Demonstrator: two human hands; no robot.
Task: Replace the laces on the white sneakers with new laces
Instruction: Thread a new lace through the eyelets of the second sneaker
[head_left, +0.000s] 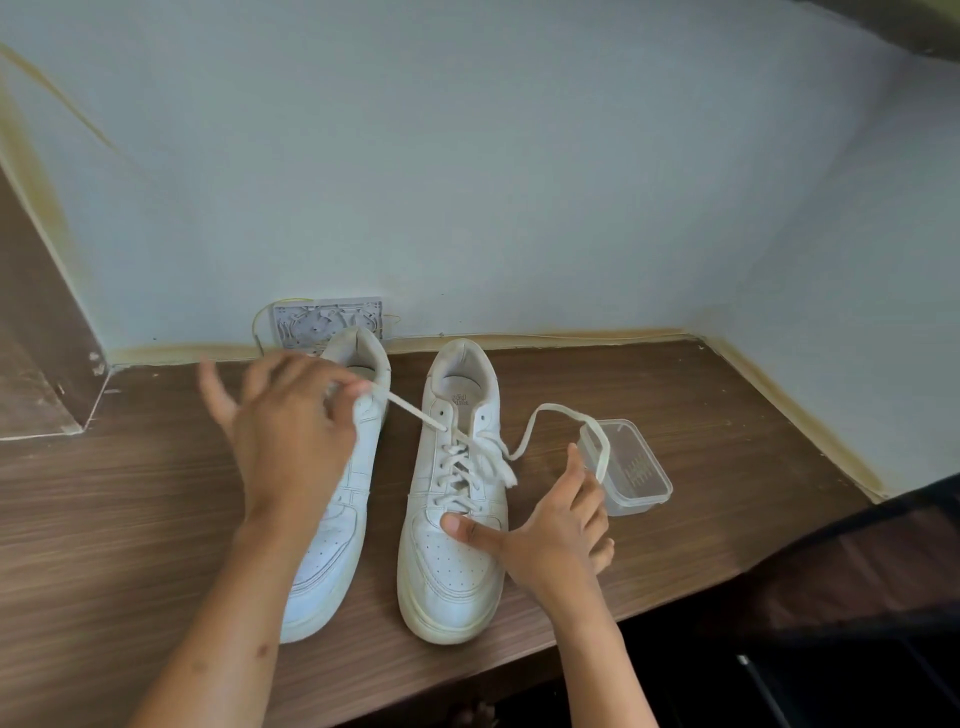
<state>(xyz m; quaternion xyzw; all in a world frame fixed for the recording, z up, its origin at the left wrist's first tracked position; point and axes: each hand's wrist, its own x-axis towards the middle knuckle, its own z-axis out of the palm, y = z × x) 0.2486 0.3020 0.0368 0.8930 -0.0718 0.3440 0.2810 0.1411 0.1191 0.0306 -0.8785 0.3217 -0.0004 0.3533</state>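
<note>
Risk is that the right sneaker slides on the bench, as the left hand pinches the lace while the right hand, fingers spread, only presses the toe.

I am in what looks like a room in a home, at a built-in bench with a brown wood-grain surface that runs into a corner. The pale blue painted wall meets it along a seam with yellowish staining, and a wooden panel of the same brown stands at my left. Low on the wall sits an electrical socket box with its cover off, thin wires showing beside it. A pair of worn white sneakers and a small clear plastic container rest on the bench, ordinary household things.
</note>
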